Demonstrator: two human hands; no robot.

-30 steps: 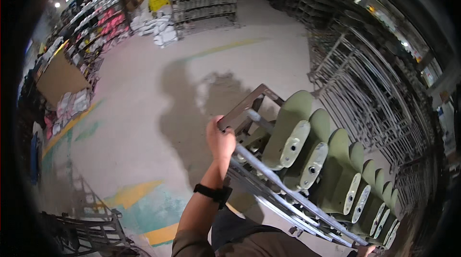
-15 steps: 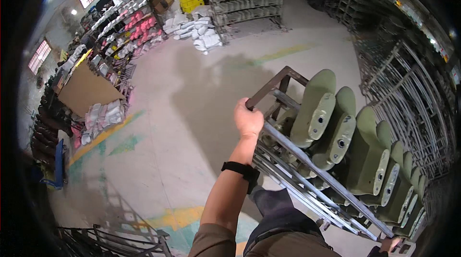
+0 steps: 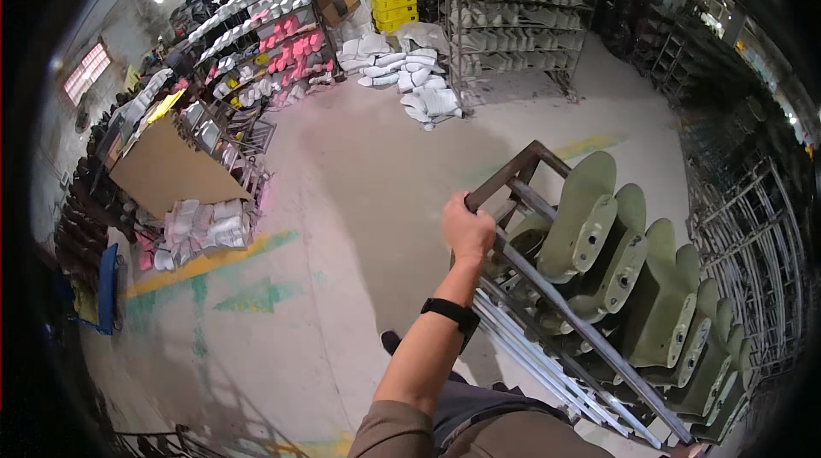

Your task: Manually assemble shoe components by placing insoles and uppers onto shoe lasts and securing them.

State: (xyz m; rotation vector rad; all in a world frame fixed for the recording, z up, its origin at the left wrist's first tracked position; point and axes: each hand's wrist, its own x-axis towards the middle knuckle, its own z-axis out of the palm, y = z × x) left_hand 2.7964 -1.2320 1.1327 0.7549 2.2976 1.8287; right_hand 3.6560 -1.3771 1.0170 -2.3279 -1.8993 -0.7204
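My left hand point(image 3: 467, 229) is closed around the top corner of a dark metal rack cart point(image 3: 513, 169). A black watch band point(image 3: 451, 313) sits on that wrist. The rack carries a row of pale green shoe lasts point(image 3: 590, 227), standing upright on pegs and running toward the lower right. At the bottom edge, by the rack's near end, a sliver of what may be my right hand point(image 3: 680, 451) shows; its grip cannot be made out.
Concrete floor point(image 3: 359, 201) with yellow and green paint marks point(image 3: 214, 261). Shelves of pink and white lasts point(image 3: 256, 47) and a brown board point(image 3: 162, 171) are on the left. White sacks point(image 3: 410, 73) and a grey shelf unit point(image 3: 513, 22) stand ahead. Wire racks point(image 3: 744, 236) line the right.
The view has swung left and up: the shelves and sacks ahead have come closer. My left hand has kept its grip on the rack corner.
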